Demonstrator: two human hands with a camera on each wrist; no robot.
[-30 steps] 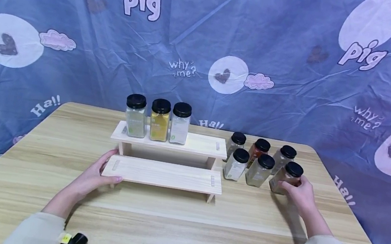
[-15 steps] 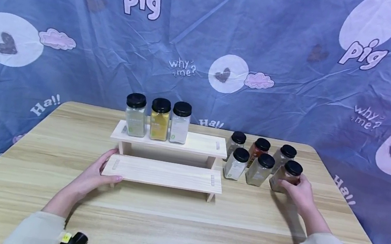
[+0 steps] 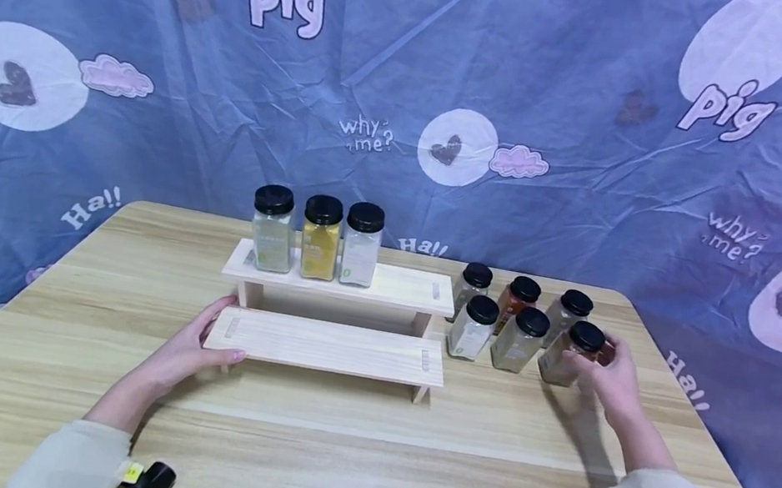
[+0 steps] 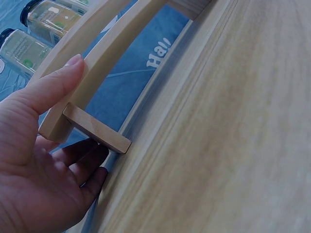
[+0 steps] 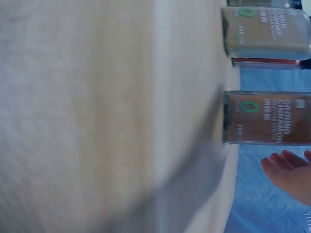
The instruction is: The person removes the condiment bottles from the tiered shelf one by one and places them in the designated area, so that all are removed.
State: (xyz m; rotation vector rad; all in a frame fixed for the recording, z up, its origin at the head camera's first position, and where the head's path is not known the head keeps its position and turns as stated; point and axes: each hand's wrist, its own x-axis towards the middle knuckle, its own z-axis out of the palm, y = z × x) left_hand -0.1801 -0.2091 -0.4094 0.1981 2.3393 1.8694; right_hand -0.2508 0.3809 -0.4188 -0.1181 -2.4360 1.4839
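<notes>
A two-tier pale wood spice rack (image 3: 330, 346) stands on the table. My left hand (image 3: 181, 348) grips the left end of its lower tier, with the thumb (image 4: 58, 85) over the board and the other fingers down by the wooden leg (image 4: 97, 128). At the right, a clear jar of ground cinnamon (image 5: 272, 119) with a black lid stands upright. Beside it is my right hand (image 3: 612, 387), fingers loosely extended; in the right wrist view a gap shows between fingertips (image 5: 272, 164) and jar. Three jars stand on the upper tier, the middle one yellow (image 3: 318, 250).
Several more black-lidded spice jars stand in two rows right of the rack, among them a white one (image 3: 471, 336), a greyish one (image 3: 516, 349) and a red one (image 3: 514, 306). A blue printed cloth (image 3: 404, 52) hangs behind the wooden table (image 3: 325, 479).
My right hand has loosened from the cinnamon jar and shifted slightly right, away from it. The left hand keeps its grip on the rack, and the jars stay where they were.
</notes>
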